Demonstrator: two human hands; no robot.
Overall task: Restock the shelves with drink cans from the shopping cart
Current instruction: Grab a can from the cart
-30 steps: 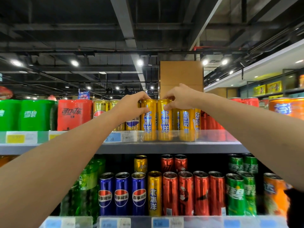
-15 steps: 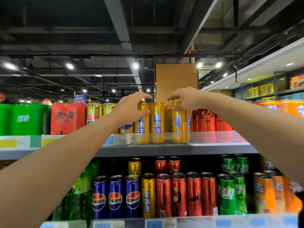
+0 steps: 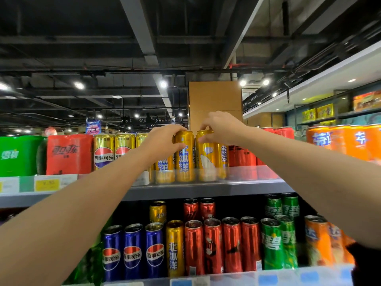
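Two tall gold cans stand side by side on the top shelf (image 3: 206, 188). My left hand (image 3: 162, 141) grips the left gold can (image 3: 185, 159) round its upper part. My right hand (image 3: 220, 126) pinches the rim of the right gold can (image 3: 207, 159), which shows a white bear. More gold cans stand close on both sides and behind. The shopping cart is out of view.
On the top shelf stand green packs (image 3: 18, 155), a red pack (image 3: 69, 154), gold Pepsi cans (image 3: 104, 153), red cans (image 3: 241, 155) and orange cans (image 3: 340, 141). The shelf below holds blue (image 3: 133, 252), gold, red (image 3: 213, 246), green and orange cans. A clear lip fronts each shelf.
Both hands have drawn closer to the shelf front with the two gold cans, and the right can now shows its bear side. The view has shifted slightly.
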